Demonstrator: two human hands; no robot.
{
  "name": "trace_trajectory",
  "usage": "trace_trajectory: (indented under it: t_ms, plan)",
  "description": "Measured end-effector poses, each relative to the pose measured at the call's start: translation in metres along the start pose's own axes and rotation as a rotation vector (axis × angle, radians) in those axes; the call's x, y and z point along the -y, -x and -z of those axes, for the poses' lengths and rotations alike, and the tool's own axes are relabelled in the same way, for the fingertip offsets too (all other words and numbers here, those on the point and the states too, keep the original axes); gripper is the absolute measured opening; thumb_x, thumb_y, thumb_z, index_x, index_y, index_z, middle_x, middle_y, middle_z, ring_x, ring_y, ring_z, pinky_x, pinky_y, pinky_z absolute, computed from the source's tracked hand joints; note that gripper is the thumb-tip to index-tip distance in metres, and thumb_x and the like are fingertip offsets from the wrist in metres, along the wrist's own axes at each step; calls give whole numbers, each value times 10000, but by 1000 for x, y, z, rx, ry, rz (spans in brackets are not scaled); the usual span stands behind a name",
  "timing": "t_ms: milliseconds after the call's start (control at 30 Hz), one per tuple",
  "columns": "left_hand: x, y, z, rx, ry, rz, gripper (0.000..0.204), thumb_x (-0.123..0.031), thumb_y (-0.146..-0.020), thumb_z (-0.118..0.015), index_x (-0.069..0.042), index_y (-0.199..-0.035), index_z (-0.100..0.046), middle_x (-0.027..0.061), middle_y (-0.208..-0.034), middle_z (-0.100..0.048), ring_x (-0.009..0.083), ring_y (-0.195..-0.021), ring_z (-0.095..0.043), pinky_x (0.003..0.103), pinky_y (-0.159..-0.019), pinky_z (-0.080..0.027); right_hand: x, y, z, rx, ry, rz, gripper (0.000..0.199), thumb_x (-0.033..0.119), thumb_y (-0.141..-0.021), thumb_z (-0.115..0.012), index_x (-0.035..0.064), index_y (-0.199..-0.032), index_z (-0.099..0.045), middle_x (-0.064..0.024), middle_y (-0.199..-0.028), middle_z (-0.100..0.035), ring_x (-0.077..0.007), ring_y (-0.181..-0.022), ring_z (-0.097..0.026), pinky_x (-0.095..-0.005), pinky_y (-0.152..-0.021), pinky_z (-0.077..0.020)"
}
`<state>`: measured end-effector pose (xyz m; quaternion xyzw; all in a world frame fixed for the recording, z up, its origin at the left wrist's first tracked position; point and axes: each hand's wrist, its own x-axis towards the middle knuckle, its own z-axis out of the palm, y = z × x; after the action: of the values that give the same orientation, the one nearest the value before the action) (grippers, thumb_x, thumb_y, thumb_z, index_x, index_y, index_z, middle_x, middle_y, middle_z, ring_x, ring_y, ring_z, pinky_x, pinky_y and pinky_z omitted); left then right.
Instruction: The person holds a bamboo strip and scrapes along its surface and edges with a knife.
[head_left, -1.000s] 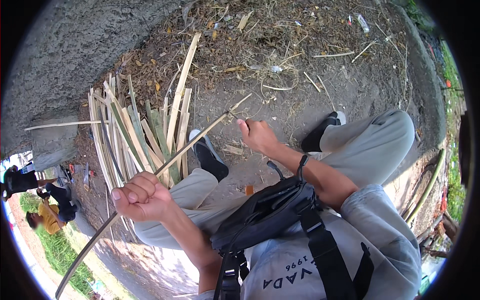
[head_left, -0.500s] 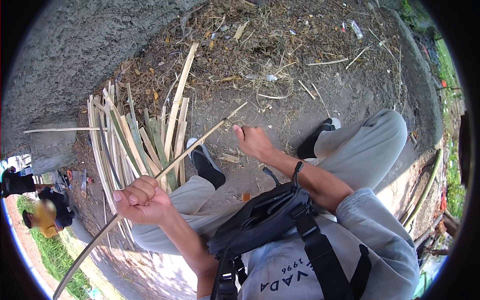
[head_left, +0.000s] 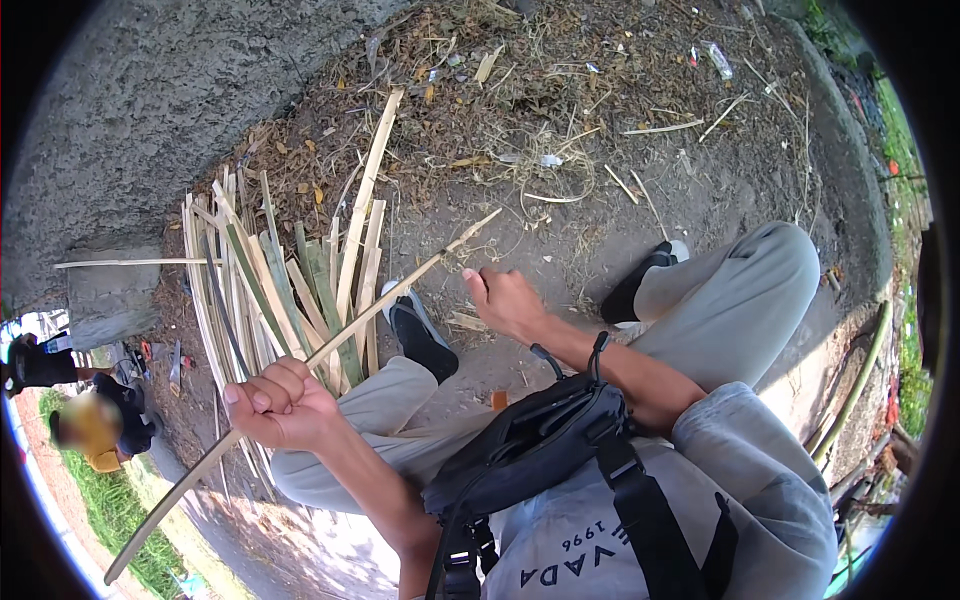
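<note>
Left hand [head_left: 280, 403] fisted; right hand [head_left: 507, 300] curled

We look from one head camera, steeply down over our own chest and knees to the dirt ground [head_left: 640, 200]. The view faces forward and down, close to the body: the black chest bag [head_left: 540, 455] fills the picture at 6 o'clock, a pile of bamboo strips [head_left: 280, 280] lies at 9 o'clock. The fisheye bends edges near the dark rim. There is only this single view.
</note>
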<state>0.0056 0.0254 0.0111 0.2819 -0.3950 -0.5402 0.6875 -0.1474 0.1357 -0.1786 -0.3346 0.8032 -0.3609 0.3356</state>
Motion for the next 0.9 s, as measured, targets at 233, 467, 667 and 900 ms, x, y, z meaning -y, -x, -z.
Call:
trace_trajectory:
  t_ms: [233, 467, 667, 900]
  plan:
    - [-3, 3, 4, 58, 40, 23, 423, -211, -909, -416, -177, -521, -252, -48, -399, -143, 78, -332, -97, 251, -358, -155, -25, -6, -9, -148, -24, 59, 471, 373, -935, -411, -21, -768, -608, -280, -639, -580, -491, -638, -577, -533, -635, -480]
    - [-2, 2, -8, 124, 49, 32, 409, -205, -907, -430, -169, -535, -262, -47, -399, -170, 80, -332, -97, 254, -359, -149, -16, 1, -6, -53, -26, -26, 472, 375, -939, -402, -35, -821, -605, -298, -670, -580, -491, -667, -579, -535, -655, -475]
    - [-1, -5, 0, -3, 9, 15, 384, -196, -896, -449, -168, -553, -280, -49, -403, -158, 76, -342, -93, 256, -366, -136, -31, -6, -2, 7, -20, 22, 477, 379, -938, -404, -37, -809, -598, -304, -684, -584, -484, -702, -587, -545, -681, -471]
    - [0, -5, 7, 59, 29, 48, 385, -202, -899, -443, -169, -554, -275, -48, -404, -158, 80, -343, -97, 257, -370, -146, -45, -12, -10, -4, 50, -39, 481, 406, -933, -409, -13, -804, -606, -288, -672, -590, -488, -697, -585, -550, -665, -475]
